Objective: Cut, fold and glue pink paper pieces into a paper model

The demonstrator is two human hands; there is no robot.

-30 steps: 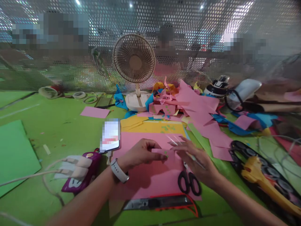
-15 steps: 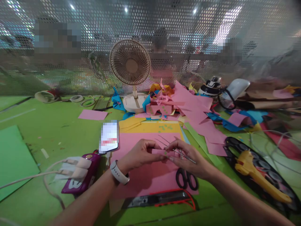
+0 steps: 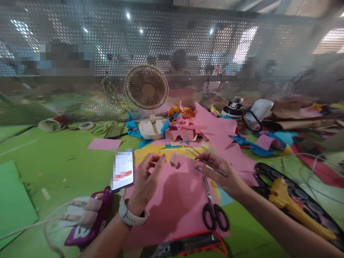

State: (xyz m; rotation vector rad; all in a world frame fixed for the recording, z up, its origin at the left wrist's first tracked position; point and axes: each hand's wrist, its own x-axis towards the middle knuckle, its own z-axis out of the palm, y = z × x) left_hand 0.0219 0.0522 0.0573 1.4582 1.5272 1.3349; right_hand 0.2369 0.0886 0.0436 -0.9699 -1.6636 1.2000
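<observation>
Pink paper fills the middle of the desk (image 3: 61, 168), and both hands are up over it. Left hand (image 3: 146, 179) is raised with the palm turned toward the camera, white watch (image 3: 129, 216) on the wrist, thumb and forefinger pinched near the top edge of a small pink paper piece (image 3: 178, 161); whether the fingers (image 3: 158, 161) actually grip it I cannot tell, the tips are blurred. Right hand (image 3: 223, 173) comes in from the right, forearm low across the desk, fingers closed round a thin pair of metal tweezers (image 3: 208, 164) whose tips point left toward that small piece.

Below them lies the big pink sheet (image 3: 172, 204), with black-handled scissors (image 3: 213, 211) resting on its right side, blades pointing up toward the right hand. At the near edge a red-and-black utility knife (image 3: 185, 245) lies just below the sheet. Left of the sheet a phone (image 3: 123, 171) leans upright, its screen blurred, so no writing can be read; a purple case (image 3: 88, 220) sits under it.

Room to move: green desk lies bare to the far left, while scraps of paper (image 3: 212, 125) heap up behind beside a small desk fan (image 3: 147, 93). A yellow glue gun (image 3: 292, 208) lies well apart on the right, and a perforated metal screen (image 3: 80, 82) closes the back.
</observation>
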